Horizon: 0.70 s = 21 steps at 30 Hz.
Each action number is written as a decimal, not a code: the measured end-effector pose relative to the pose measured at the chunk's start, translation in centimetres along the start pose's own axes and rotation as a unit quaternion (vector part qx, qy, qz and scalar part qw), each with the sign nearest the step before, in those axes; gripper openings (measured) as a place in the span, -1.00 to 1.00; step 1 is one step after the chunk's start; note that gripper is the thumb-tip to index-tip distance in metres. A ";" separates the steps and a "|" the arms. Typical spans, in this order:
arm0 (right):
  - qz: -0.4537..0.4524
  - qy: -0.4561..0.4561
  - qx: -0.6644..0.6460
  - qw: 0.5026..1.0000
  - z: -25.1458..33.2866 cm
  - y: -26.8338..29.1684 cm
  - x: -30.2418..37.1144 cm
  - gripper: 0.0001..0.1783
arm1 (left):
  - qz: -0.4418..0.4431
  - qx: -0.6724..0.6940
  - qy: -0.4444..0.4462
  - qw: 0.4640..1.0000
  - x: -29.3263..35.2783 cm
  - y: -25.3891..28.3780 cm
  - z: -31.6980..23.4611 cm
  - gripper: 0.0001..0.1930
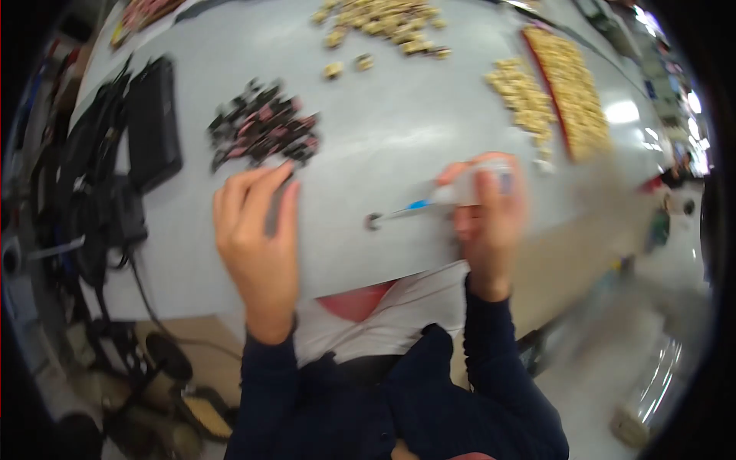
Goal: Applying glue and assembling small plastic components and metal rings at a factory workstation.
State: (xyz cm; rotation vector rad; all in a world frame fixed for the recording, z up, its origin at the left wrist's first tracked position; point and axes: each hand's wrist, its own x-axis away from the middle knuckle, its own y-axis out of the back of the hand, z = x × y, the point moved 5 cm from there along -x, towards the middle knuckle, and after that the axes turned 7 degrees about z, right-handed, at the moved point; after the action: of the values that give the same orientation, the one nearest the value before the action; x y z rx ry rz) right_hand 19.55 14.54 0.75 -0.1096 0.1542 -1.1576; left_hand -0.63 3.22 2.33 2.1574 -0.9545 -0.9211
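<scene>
My right hand [491, 203] is wrapped round a small white squeeze bottle [460, 188] with a blue collar [418, 205] and a thin needle nozzle. The nozzle points left, its tip at a small dark curved piece [372, 221] on the table; contact cannot be made out. My left hand [257, 218] is at the near edge of a pile of small black and pink pieces [264, 126]. Its thumb and index fingertips come close together in a pinch. A small dark spot shows between them, too blurred to name.
Cream-coloured small pieces [383, 19] lie scattered at the far middle, and others [525, 100] lie beside a red-edged tray [546, 80] full of them. A black box-shaped device [153, 123] and cables crowd the left side of the grey table [383, 146]. A cord hangs over the near-left edge.
</scene>
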 end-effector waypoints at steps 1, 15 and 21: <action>0.017 0.015 0.027 0.999 -0.2 -0.6 -0.1 -0.86 | -0.003 -0.001 0.013 1.000 0.2 0.3 0.3 -0.83; 0.055 -0.019 -0.086 0.995 0.1 0.1 0.1 -0.81 | 0.221 -0.027 -0.028 0.975 1.4 1.6 -2.6 -0.92; 0.057 -0.019 -0.074 0.995 -0.5 -0.6 0.3 -0.84 | 0.246 -0.051 -0.069 0.966 0.8 1.6 -3.2 -0.89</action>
State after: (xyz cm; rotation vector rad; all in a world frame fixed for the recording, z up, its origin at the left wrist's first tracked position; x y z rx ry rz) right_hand 19.04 14.01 0.32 -0.2510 0.2101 -1.0291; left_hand 1.64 2.47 5.10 1.6691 -1.3971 -0.8520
